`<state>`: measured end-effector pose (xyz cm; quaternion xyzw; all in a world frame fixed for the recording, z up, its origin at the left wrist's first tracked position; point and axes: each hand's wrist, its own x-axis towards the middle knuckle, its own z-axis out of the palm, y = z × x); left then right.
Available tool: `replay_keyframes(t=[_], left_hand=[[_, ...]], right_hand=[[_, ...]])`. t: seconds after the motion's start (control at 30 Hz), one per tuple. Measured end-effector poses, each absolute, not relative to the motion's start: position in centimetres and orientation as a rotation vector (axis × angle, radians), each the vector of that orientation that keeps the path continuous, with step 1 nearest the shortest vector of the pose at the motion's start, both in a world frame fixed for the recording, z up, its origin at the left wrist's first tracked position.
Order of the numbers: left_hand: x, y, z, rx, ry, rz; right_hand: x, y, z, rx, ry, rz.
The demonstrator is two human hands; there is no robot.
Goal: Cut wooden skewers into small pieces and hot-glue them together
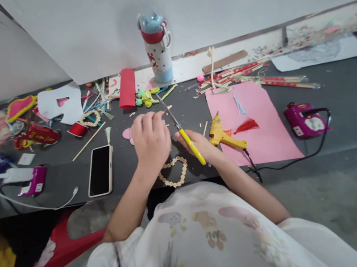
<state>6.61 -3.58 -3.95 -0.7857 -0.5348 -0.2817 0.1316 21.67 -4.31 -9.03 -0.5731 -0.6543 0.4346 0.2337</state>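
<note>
Lots of stuff on this dark table (pixel 72 168). Over at the left there's a purple socket block (pixel 39 176) with a white cable (pixel 55 208) trailing off it, then a phone (pixel 99 171) lying flat, screen dark, with a pale tassel (pixel 108 134) at its top corner. A thin bare stick (pixel 89 141) lies behind the phone, near a spool of red thread (pixel 78 129).

Next along is the left hand (pixel 151 138), back of it facing up. Its fingers are bent and bunched close together, tips turned toward the scissors. Can't tell if they're pinching anything, the undersides are hidden. A bit of something pink (pixel 127 134) pokes out beside it.

Just nearer the body, the heart made of little stick pieces (pixel 175 183) lies flat on the table, its left side partly behind the left wrist.

Then the scissors (pixel 191 146), yellow handles, blades angled up and away past the left fingertips toward some yellow-green bits (pixel 147 97). The right hand (pixel 202 144) has its fingers wrapped around those handles, and the blades look pretty much together. A bottle (pixel 159 53) stands upright behind all that.

Right of the hand, a yellow glue gun (pixel 221 133) lies partly on a pink sheet (pixel 268 142) with a red tassel (pixel 247 125) and a blue one. Far right, another purple block (pixel 300 123), black cord plugged in.
</note>
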Motion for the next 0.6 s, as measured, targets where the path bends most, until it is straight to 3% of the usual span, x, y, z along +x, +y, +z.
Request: replay_keyframes(t=[0.17, 0.6], left_hand=[[4.0, -3.4, -5.2, -2.273, -1.653, -0.586], [2.7, -4.6, -2.8, -2.674, -1.773, -0.937]], right_hand=[[21.5, -5.6, -7.6, -1.631, -1.92, 1.083], [22.4, -6.9, -5.4, -1.57, -1.996, 1.06]])
